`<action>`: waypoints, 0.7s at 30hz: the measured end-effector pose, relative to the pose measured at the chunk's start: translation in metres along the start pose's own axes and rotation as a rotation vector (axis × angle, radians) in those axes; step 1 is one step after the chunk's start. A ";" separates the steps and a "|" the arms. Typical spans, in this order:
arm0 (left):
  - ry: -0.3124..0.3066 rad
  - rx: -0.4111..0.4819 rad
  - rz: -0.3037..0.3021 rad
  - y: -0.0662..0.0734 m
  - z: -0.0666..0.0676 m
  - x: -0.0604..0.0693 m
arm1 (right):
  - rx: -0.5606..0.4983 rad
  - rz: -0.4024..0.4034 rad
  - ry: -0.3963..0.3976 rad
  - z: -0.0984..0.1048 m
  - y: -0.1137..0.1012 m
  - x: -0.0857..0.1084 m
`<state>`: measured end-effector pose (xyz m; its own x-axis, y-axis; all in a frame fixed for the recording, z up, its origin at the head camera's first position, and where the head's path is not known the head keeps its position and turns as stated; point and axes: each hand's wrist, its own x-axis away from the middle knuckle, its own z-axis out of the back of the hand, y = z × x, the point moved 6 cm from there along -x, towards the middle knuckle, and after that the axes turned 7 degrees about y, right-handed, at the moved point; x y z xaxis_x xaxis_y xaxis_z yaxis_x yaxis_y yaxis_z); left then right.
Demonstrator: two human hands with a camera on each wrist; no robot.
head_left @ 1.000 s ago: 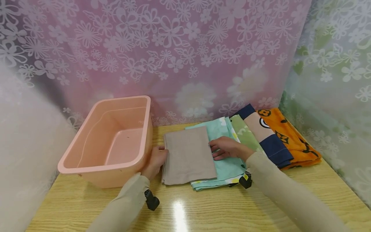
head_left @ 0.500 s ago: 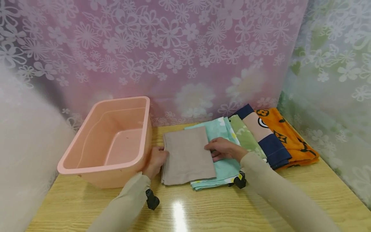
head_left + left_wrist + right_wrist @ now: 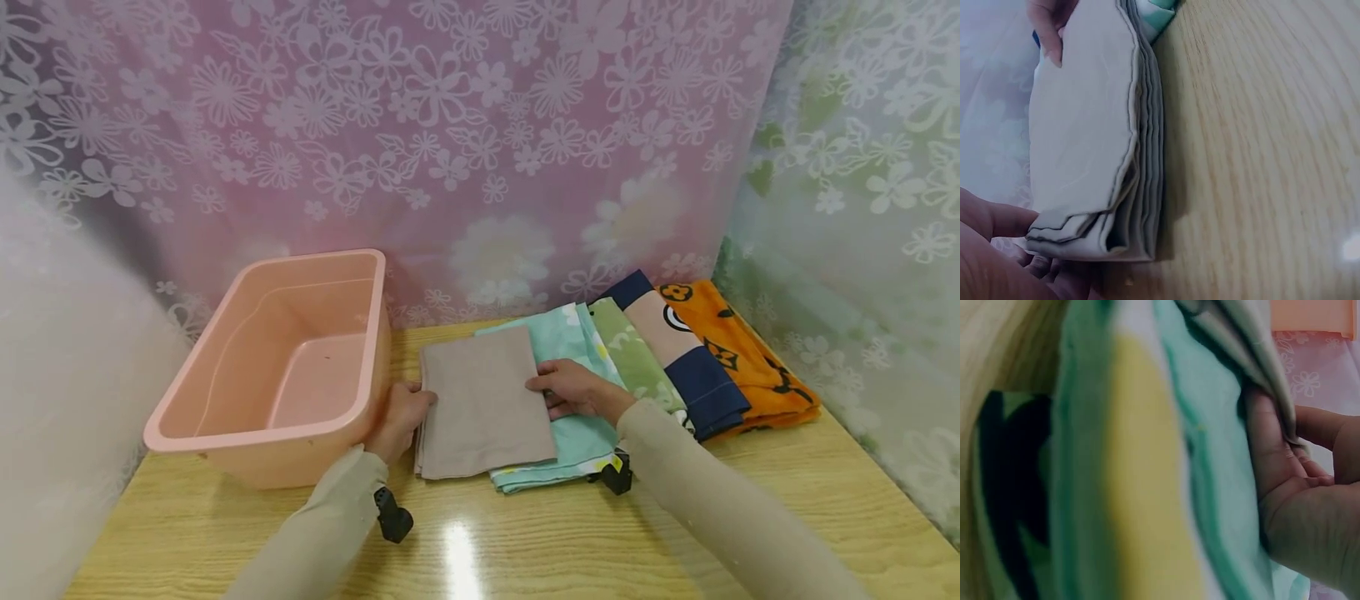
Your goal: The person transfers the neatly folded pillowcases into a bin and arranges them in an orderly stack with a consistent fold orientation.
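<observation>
Fingers (image 3: 1265, 434) of the right hand (image 3: 572, 390) narrow to a pinch on the right edge of a taupe, folded, rectangular fabric cloth (image 3: 483, 404); the left hand (image 3: 403, 418) grips its left edge, thumb above the layers. Over the last second the right thumb has moved from just beside that edge onto it, while the left grip looks unchanged. That appears to give the cloth a hold from both sides. It lies at the centre of the head view, partly over a mint-green, folded fabric cloth (image 3: 583, 437). At frame left, a pink, rectangular plastic basin (image 3: 277, 460) stands on the pale, wood-grained surface (image 3: 540, 542).
</observation>
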<state>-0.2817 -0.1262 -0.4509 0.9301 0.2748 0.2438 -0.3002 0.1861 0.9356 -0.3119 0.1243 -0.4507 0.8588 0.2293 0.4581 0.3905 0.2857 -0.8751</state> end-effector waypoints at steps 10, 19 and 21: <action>0.056 -0.007 -0.113 0.011 0.000 0.008 | -0.094 0.064 0.004 -0.001 -0.005 0.006; 0.082 -0.113 -0.206 0.028 -0.004 0.021 | -0.112 0.126 -0.038 0.006 -0.019 0.023; 0.060 -0.117 -0.212 0.033 -0.007 0.026 | -0.108 0.131 -0.049 0.009 -0.020 0.027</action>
<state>-0.2688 -0.1062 -0.4152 0.9616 0.2732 0.0260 -0.1252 0.3526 0.9273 -0.2994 0.1335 -0.4196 0.8885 0.3042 0.3436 0.3116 0.1497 -0.9383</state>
